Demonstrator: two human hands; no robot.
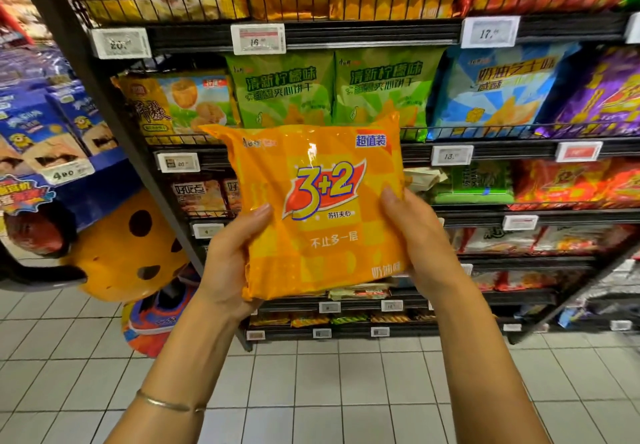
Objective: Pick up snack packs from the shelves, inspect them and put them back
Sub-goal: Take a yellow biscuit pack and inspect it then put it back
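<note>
An orange snack pack [318, 208] marked "3+2" is held up in front of the shelves, its printed front facing me. My left hand [230, 263] grips its lower left edge, thumb on the front and fingers behind. On the right edge my right hand [419, 235] holds it the same way, with the thumb pressed on the front. The pack hides the fingers of both hands.
A black wire shelf unit [346, 33] stands straight ahead, filled with green [280, 90], blue [498, 87], purple and red snack packs and price tags. A yellow spotted plush toy [128, 253] sits low on the left by blue boxes. White floor tiles lie below.
</note>
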